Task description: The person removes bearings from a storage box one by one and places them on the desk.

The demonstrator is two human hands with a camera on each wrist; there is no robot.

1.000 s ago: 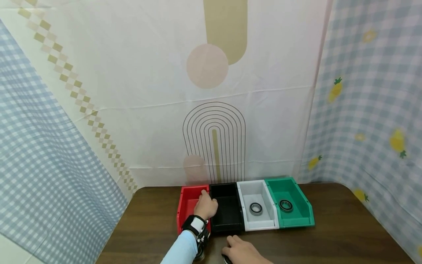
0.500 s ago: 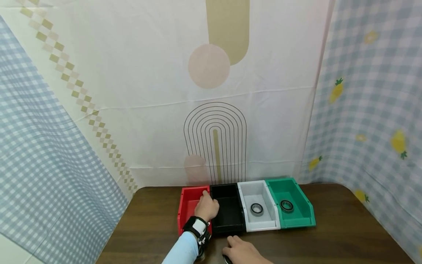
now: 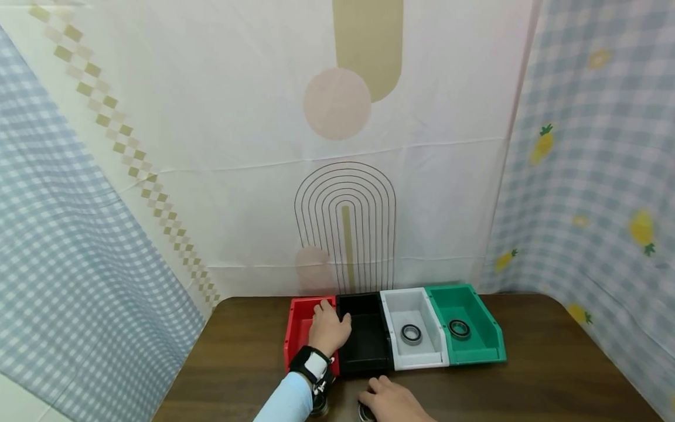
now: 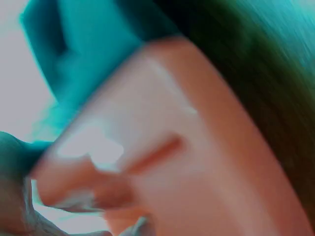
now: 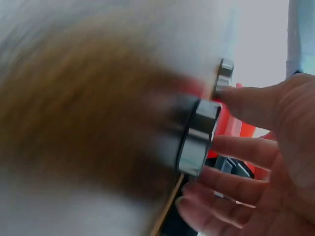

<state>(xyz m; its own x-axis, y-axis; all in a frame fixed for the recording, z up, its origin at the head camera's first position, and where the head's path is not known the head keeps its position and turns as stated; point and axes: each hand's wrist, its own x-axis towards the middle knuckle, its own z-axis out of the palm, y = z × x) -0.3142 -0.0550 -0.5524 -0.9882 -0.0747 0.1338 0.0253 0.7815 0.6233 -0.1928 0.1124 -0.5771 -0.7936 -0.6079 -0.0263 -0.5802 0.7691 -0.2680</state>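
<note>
My left hand [image 3: 329, 328] lies over the wall between the red bin [image 3: 297, 331] and the black bin [image 3: 367, 350], with the thumb on the black side. Its fingers point down out of sight, and the left wrist view is one blur. At the table's near edge my right hand [image 3: 392, 403] reaches onto a steel bearing [image 3: 365, 414]. In the right wrist view the thumb [image 5: 236, 101] and fingers [image 5: 231, 150] sit either side of that bearing [image 5: 197, 137] and pinch it. A second loose bearing [image 3: 319, 407] lies under my left wrist.
Four bins stand in a row at the back of the brown table [image 3: 554, 363]: red, black, white [image 3: 419, 358], green [image 3: 477, 353]. One bearing [image 3: 411, 334] lies in the white bin and another bearing [image 3: 459, 329] in the green. Patterned cloth hangs behind and at both sides.
My right hand has shifted slightly right, and the bearing under it now shows. The left hand stays on the red and black bins.
</note>
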